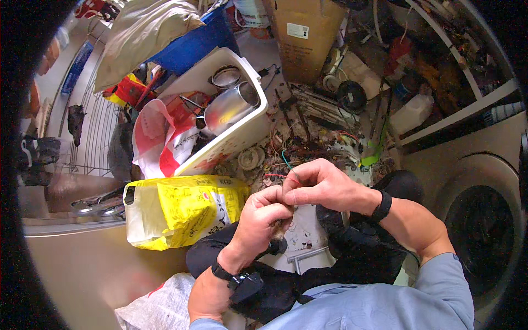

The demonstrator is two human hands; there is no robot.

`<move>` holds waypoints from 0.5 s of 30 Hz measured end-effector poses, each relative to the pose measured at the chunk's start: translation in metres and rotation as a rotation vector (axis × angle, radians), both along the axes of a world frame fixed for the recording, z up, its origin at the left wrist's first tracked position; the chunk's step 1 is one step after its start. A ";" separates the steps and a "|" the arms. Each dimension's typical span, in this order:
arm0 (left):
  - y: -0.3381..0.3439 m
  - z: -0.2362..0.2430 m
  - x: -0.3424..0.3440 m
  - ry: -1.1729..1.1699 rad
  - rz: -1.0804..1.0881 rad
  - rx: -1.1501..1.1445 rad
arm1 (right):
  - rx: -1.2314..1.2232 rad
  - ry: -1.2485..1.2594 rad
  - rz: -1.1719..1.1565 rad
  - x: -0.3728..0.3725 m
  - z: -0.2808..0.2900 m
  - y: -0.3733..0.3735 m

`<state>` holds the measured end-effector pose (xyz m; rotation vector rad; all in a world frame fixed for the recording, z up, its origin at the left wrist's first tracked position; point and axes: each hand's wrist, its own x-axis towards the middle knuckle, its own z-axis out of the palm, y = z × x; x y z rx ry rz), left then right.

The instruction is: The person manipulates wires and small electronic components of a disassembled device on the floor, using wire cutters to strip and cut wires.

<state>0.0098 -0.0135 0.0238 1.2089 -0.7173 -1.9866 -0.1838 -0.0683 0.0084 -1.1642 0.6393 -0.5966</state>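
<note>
My left hand (265, 213) is closed in a fist-like pinch, thumb against the bent forefinger. Its fingertips meet those of my right hand (322, 184), which pinches thin wires from the other side. A green wire (286, 159) curves up from the right fingers. Beside it a red wire (275, 176) runs out to the left of them. A small brownish piece (281, 226) shows under the left fingers, too hidden to name. Where the fingertips meet, the wire ends are covered.
A yellow bag (187, 212) lies at left. Behind it a white bin (242, 135) holds a metal pot (231, 107) and plastic bags. Debris and scraps (308, 140) litter the floor ahead. A cardboard box (305, 38) stands behind; a front-loading washing machine (456, 159) is at right.
</note>
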 end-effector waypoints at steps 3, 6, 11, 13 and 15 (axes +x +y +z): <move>-0.007 0.002 0.010 0.147 -0.142 0.106 | 0.047 -0.033 0.129 -0.005 0.001 -0.003; -0.001 -0.001 0.015 0.156 -0.200 0.131 | 0.096 -0.061 0.240 -0.005 0.006 -0.003; 0.004 -0.004 0.015 0.194 -0.284 0.193 | 0.076 -0.044 0.340 -0.006 0.003 0.001; 0.004 -0.008 0.019 0.219 -0.299 0.194 | 0.077 -0.035 0.345 -0.005 0.002 0.002; 0.005 -0.007 0.020 0.243 -0.310 0.193 | 0.070 -0.029 0.345 -0.005 0.001 0.003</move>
